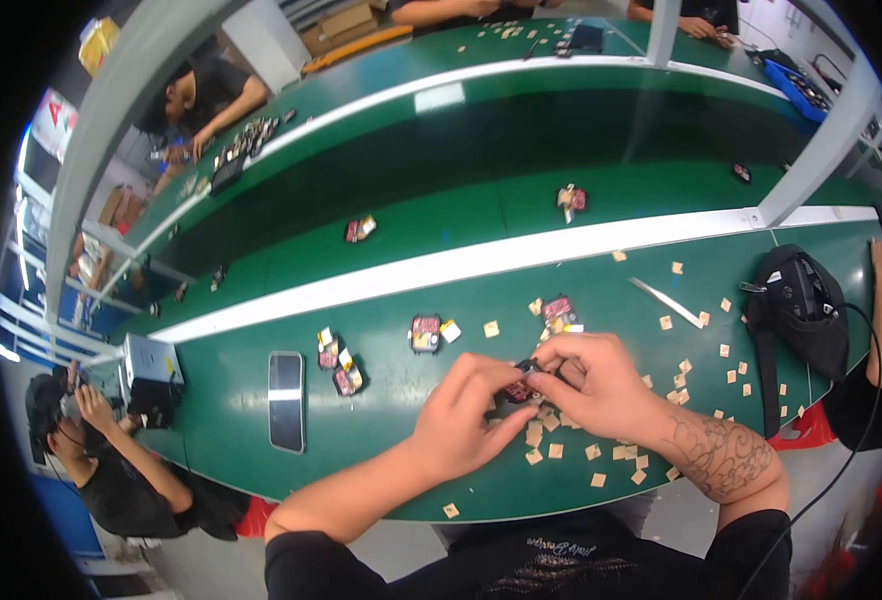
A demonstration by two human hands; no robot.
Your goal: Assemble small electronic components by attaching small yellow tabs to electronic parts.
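Red-and-black part (pixel 520 391): small, blocky, half hidden, over the smooth green table (pixel 226 390); clock directions run from here.
Left hand (pixel 461 415): fingertips pinched closely on the part.
Right hand (pixel 598 385): thumb and fingers closed on its other side.
Beige squares (pixel 598 480): flat, thin, scattered, many at 4 o'clock.
Similar blocky module (pixel 425 333): at 10 o'clock, pale tab beside it.
Phone (pixel 286 400): glossy, round-cornered, 9 o'clock.
Writing: pale script on the black shirt (pixel 571 560).
Blue tray (pixel 783 84): between 1 and 2 o'clock, dark items inside.
Black bag (pixel 801 335): soft fabric, between 2 and 3 o'clock.
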